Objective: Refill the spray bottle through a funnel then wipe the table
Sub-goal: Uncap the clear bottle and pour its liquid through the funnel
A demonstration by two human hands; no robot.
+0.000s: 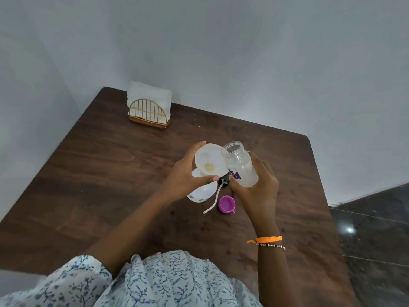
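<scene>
While the left hand [183,178] curls its fingers and thumb around the rim of a round white plastic funnel [210,160], that funnel sits over a small white spray bottle [202,192] standing near the middle of the dark brown wooden table [99,173]; most of the bottle is hidden behind the hand, and only its lower body shows. The right hand [257,187] is wrapped around a clear wide-mouthed plastic bottle holding cloudy liquid [240,166], with a purple label on its side. This bottle is open at the top and leans toward the funnel, its mouth just beside the funnel's rim. Between the two hands, a black spray pump head [224,181] with a thin white dip tube [214,200] lies on the table, and a small purple plastic cap [226,203] rests just beside the tube, open side up. At the far left corner stands a gold wire napkin holder [147,114] filled with white paper napkins [149,95]. An orange thread band [265,239] circles the right wrist.
</scene>
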